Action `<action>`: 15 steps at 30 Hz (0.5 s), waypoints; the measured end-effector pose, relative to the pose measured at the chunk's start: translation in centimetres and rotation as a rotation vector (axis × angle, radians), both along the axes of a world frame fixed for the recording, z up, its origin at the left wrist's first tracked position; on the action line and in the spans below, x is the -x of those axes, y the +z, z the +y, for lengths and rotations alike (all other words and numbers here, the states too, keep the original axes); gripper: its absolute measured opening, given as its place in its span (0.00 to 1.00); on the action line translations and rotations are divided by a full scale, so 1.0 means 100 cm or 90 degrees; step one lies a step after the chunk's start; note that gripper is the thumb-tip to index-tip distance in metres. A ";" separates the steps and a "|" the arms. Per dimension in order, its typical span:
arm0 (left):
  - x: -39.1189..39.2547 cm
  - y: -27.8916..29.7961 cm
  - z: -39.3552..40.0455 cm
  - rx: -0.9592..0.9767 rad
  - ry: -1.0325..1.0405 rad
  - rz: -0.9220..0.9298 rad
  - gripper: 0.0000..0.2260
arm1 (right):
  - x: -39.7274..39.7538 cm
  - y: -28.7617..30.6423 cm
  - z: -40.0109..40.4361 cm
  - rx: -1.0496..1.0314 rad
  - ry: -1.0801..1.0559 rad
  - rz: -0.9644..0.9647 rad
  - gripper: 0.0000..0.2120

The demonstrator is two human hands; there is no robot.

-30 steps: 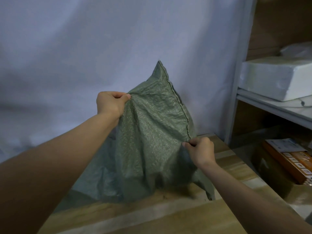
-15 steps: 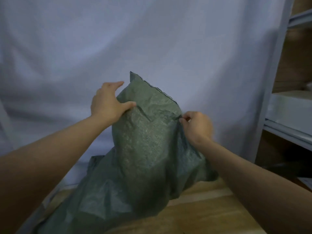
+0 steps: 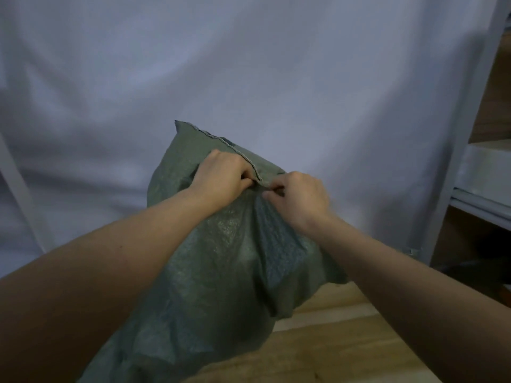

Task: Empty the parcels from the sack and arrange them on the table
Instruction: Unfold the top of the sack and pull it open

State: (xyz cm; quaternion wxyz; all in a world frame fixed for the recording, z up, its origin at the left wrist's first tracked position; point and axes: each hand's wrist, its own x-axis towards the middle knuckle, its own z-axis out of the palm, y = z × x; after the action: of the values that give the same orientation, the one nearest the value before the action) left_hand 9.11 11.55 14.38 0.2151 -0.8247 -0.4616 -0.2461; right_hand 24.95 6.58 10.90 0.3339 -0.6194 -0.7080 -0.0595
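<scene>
A green woven sack point(image 3: 221, 266) is held up over the wooden table point(image 3: 345, 341), its stitched end uppermost and its lower part draping toward the bottom left. My left hand point(image 3: 221, 175) grips the fabric just below the stitched seam. My right hand point(image 3: 298, 197) pinches the fabric right beside it, the two hands nearly touching. No parcels are in view; whatever the sack holds is hidden.
A pale cloth backdrop point(image 3: 249, 78) hangs behind the table. A grey metal shelf upright point(image 3: 464, 134) stands at the right, with a white box point(image 3: 486, 164) on a shelf. A slanted grey pole point(image 3: 19, 194) shows at the far left.
Both hands came together near the stitched seam; earlier they gripped opposite sides. The sack's top corner tilted left and the view shifted left, hiding the boxes on the lower right.
</scene>
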 end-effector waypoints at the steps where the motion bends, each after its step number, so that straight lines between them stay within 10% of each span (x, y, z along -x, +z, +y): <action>1: 0.003 0.000 0.002 0.007 0.008 -0.030 0.07 | -0.008 0.000 -0.001 0.036 -0.005 -0.017 0.12; 6: 0.024 0.009 0.013 0.035 0.065 -0.126 0.05 | -0.054 0.005 -0.006 0.255 -0.056 -0.069 0.25; 15: 0.047 0.014 0.015 0.029 0.118 -0.191 0.06 | -0.056 0.003 0.005 0.183 -0.088 0.092 0.10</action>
State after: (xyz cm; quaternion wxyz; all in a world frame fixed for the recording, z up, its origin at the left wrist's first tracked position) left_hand 4.42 13.03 15.82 0.1467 -0.7370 -0.5683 -0.3353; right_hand 30.58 7.11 11.15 0.2872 -0.7106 -0.6391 0.0642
